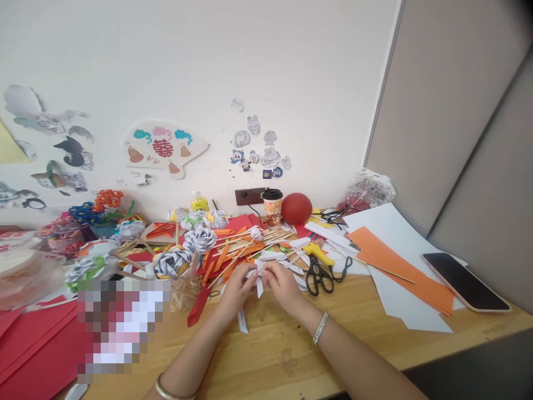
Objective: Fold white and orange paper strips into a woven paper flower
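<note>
Left hand (240, 283) and right hand (284, 284) pinch a small folded white paper piece (260, 289)

Fingertips closed on it above the pale wooden table (275, 355); black-handled scissors (318, 270) lie just beside the right hand, near a yellow plastic glue gun (318, 254); white paper roses (200, 239) lie leftward.

1. The desk (266, 355) is made of smooth, grained wood with a slight sheen.
2. The white folded piece (260, 288) is made of matt paper.
3. The phone (466, 281) is faced with glossy, dark glass.
4. The scissors (318, 271) are fitted with black, plastic-looking handles.
5. The bracelet (320, 328) is finished in glittering metal.
</note>
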Available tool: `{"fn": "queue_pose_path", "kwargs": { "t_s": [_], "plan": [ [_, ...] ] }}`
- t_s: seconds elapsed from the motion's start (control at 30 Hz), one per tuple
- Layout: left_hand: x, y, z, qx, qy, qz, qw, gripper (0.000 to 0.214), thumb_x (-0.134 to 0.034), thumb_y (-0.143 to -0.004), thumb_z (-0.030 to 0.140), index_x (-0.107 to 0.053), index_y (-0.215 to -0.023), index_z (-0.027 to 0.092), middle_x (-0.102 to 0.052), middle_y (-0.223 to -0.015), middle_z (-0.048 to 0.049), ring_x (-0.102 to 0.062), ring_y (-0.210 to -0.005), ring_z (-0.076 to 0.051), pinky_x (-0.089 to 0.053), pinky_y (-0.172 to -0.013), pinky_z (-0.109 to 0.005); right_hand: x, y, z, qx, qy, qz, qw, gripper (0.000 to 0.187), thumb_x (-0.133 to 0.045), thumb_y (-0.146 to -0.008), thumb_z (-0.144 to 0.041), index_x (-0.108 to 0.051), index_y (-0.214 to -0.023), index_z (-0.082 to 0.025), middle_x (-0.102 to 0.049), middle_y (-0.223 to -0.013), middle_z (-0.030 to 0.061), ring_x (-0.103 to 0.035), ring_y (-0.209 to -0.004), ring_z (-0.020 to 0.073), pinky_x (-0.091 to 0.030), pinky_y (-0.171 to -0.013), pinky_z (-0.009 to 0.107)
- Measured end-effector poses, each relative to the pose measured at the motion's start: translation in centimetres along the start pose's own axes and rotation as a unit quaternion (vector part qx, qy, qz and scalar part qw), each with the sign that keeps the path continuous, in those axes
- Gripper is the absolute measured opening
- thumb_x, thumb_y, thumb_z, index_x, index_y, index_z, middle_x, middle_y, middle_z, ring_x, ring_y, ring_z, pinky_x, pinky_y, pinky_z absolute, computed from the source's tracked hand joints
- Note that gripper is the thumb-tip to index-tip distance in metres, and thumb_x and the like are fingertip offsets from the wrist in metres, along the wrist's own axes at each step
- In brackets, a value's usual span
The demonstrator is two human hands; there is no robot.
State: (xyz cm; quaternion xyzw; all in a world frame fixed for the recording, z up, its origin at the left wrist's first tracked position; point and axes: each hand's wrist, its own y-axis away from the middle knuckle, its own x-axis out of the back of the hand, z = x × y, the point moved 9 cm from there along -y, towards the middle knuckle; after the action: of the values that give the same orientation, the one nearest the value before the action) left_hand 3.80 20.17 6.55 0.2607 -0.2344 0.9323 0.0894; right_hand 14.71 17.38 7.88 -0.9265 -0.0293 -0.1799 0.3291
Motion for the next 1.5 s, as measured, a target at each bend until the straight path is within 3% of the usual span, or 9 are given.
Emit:
{"fn": "queue_pose_path", "kwargs": {
  "t_s": [0.3, 0.4, 0.57, 0.67, 0.77, 0.9, 1.23, 1.5],
  "plan": [
    [-0.2, 0.0, -0.2, 0.020, 0.050, -0.002, 0.999, 0.027, -0.041, -0.080, 0.036, -0.056, -0.089, 0.016, -0.058, -0.088, -0.0066, -0.055, -0.078, -0.018, -0.045, -0.068, -0.029, -0.1, 0.0, 1.0, -0.008, -0.032, 0.006, 0.999, 0.015, -0.037, -0.086, -0.026, -0.049, -0.082, -0.019, -0.052, -0.062, -0.0021, -0.051, -0.059, 0.0120, -0.040, -0.061, 0.024],
    [-0.5, 0.0, -0.5, 0.025, 0.077, 0.001, 0.997, 0.028, -0.049, -0.075, 0.039, -0.056, -0.090, 0.016, -0.060, -0.088, -0.0062, -0.056, -0.079, -0.019, -0.045, -0.069, -0.030, 0.0, -0.2, 1.6, -0.025, -0.042, 0.017, 0.999, 0.015, -0.037, -0.086, -0.027, -0.049, -0.083, -0.019, -0.051, -0.061, -0.0024, -0.050, -0.058, 0.0119, -0.041, -0.060, 0.024],
    [-1.5, 0.0, -2.5, 0.118, 0.211, -0.007, 0.970, 0.036, -0.050, -0.072, 0.045, -0.050, -0.092, 0.016, -0.055, -0.060, 0.0023, -0.054, -0.048, -0.013, -0.047, -0.051, -0.028, 0.5, -0.5, 0.7, 0.002, -0.056, 0.012, 0.998, 0.024, -0.035, -0.086, -0.023, -0.044, -0.109, -0.020, -0.055, -0.077, 0.0020, -0.053, -0.071, 0.0133, -0.043, -0.068, 0.026],
    [-1.3, 0.1, -3.0, 0.152, 0.224, 0.011, 0.963, 0.037, -0.047, -0.072, 0.049, -0.049, -0.087, 0.015, -0.049, -0.048, 0.0063, -0.049, -0.036, -0.011, -0.043, -0.039, -0.024, -0.1, -0.3, -0.6, 0.039, 0.003, -0.026, 0.999, 0.034, -0.046, -0.080, -0.020, -0.043, -0.113, -0.022, -0.056, -0.088, 0.0036, -0.052, -0.077, 0.0148, -0.042, -0.072, 0.028],
    [-1.0, 0.1, -2.3, 0.133, 0.193, 0.012, 0.972, 0.039, -0.048, -0.072, 0.050, -0.048, -0.091, 0.016, -0.052, -0.051, 0.0056, -0.050, -0.035, -0.011, -0.041, -0.036, -0.022, -0.7, -0.2, -0.7, 0.043, 0.064, -0.052, 0.996, 0.025, -0.052, -0.076, -0.021, -0.051, -0.100, -0.021, -0.057, -0.084, 0.0025, -0.051, -0.073, 0.0151, -0.040, -0.067, 0.027],
    [-1.8, 0.4, -1.5, 0.121, 0.181, -0.023, 0.976, 0.040, -0.049, -0.073, 0.048, -0.047, -0.097, 0.017, -0.052, -0.053, 0.0056, -0.050, -0.037, -0.011, -0.042, -0.037, -0.023, 0.0, -0.1, 0.0, 0.029, 0.080, -0.011, 0.996, 0.010, -0.042, -0.082, -0.020, -0.052, -0.085, -0.018, -0.056, -0.076, 0.0025, -0.050, -0.070, 0.0149, -0.039, -0.063, 0.025],
    [-0.9, 0.4, -0.9, 0.098, 0.148, 0.015, 0.984, 0.034, -0.048, -0.074, 0.044, -0.052, -0.090, 0.014, -0.050, -0.051, 0.0053, -0.048, -0.040, -0.010, -0.040, -0.042, -0.022, 0.3, 0.1, -0.4, 0.044, 0.062, 0.010, 0.997, 0.013, -0.037, -0.085, -0.021, -0.050, -0.086, -0.018, -0.055, -0.078, 0.0034, -0.050, -0.072, 0.0152, -0.039, -0.065, 0.026],
    [-1.1, 0.3, -0.9, 0.093, 0.161, 0.004, 0.983, 0.031, -0.046, -0.075, 0.043, -0.051, -0.087, 0.015, -0.052, -0.058, 0.0034, -0.050, -0.045, -0.011, -0.041, -0.045, -0.023, 0.4, 0.1, 0.2, 0.024, 0.024, 0.024, 0.999, 0.013, -0.039, -0.085, -0.023, -0.051, -0.086, -0.018, -0.055, -0.075, 0.0018, -0.050, -0.068, 0.0137, -0.038, -0.063, 0.025]
  ]
}}
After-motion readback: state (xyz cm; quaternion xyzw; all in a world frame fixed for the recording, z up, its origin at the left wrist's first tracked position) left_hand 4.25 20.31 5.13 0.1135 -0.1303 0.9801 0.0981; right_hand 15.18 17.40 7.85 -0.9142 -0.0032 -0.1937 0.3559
